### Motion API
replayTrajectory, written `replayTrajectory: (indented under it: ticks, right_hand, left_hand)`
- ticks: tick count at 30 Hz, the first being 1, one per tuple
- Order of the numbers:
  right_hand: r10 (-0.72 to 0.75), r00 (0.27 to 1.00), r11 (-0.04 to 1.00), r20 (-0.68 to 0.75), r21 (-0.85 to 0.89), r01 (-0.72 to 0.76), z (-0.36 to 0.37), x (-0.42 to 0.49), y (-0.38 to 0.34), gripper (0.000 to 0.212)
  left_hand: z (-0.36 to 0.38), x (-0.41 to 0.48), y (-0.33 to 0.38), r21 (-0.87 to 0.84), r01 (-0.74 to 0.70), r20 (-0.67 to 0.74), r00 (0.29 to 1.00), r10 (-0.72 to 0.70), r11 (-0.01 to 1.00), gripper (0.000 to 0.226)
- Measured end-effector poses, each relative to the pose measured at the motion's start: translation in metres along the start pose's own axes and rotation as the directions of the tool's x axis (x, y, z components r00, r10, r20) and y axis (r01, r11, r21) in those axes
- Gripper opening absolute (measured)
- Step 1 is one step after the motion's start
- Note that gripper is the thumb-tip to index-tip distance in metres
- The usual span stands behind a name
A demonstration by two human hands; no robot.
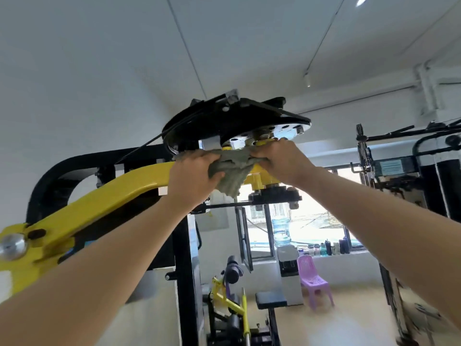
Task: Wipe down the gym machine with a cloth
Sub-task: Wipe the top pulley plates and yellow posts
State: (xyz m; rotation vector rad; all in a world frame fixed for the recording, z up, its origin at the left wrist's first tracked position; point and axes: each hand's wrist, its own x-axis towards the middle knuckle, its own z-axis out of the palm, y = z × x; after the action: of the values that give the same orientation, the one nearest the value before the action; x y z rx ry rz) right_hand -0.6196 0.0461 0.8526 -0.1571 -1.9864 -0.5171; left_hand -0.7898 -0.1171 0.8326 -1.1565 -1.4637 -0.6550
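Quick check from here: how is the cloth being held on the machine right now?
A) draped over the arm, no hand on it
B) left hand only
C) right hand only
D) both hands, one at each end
D: the left hand and the right hand each grip an end of the grey cloth, stretched across the yellow arm just under the black pulley disc.

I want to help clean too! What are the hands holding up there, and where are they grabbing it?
A crumpled grey-green cloth: the left hand grips its left end, the right hand its right end.
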Motion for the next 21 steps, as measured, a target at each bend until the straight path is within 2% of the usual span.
replayTrajectory:
  ticks: [4,8,12,15,21]
  right_hand:
    - [-0.068,0.997,0.998,-0.019,0.01,0.068,0.001,-0.01,0.012,0.031]
    - [-0.097,0.989,0.995,-0.108,0.016,0.099,-0.001,-0.022,0.017,0.026]
    - [0.022,0.986,0.999,-0.164,0.029,-0.017,0.002,-0.029,0.028,0.029]
    - [0.129,0.973,0.992,-0.19,0.037,-0.125,0.009,-0.033,0.035,0.02]
    - [0.178,0.962,0.982,-0.208,0.1,-0.16,0.018,-0.04,0.039,0.022]
  left_hand:
    - [0.007,0.005,0.021,0.025,0.028,0.014,0.999,-0.028,0.999,0.047]
    - [0.011,0.01,0.027,0.008,0.001,0.031,1.0,-0.001,1.0,0.047]
    - [0.024,0.015,0.032,0.011,-0.08,0.019,0.997,0.079,0.997,0.048]
    - [0.033,0.018,0.037,-0.018,-0.097,-0.03,0.995,0.097,0.995,0.046]
    - [0.045,0.022,0.039,0.002,-0.129,-0.062,0.99,0.129,0.992,0.047]
